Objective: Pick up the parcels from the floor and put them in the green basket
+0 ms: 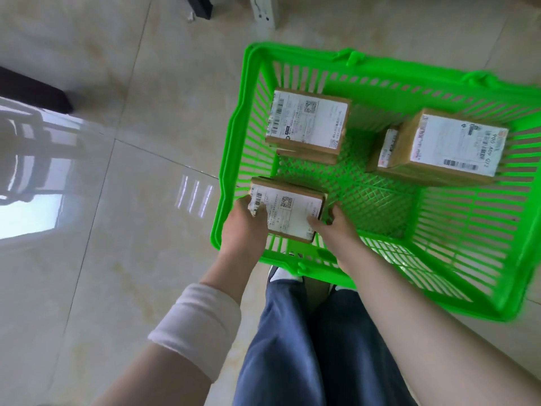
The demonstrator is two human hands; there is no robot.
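Note:
A green plastic basket (pixel 231 159) stands on the tiled floor in front of my legs. Both hands hold a flat brown parcel (pixel 288 208) with a white label over the basket's near left corner. My left hand (pixel 244 227) grips its left end and my right hand (pixel 336 227) grips its right end. Inside the basket, a labelled parcel (pixel 308 121) lies at the far left on top of another thin parcel (pixel 307 156). A larger labelled parcel (pixel 450 145) sits at the right, with a smaller one (pixel 388 148) partly hidden beside it.
Glossy beige floor tiles (pixel 117 259) spread to the left. A dark furniture leg (pixel 35 92) stands at the far left, and another dark leg (pixel 199 5) and a white object (pixel 263 13) stand at the top. My blue trousers (pixel 307 347) fill the bottom centre.

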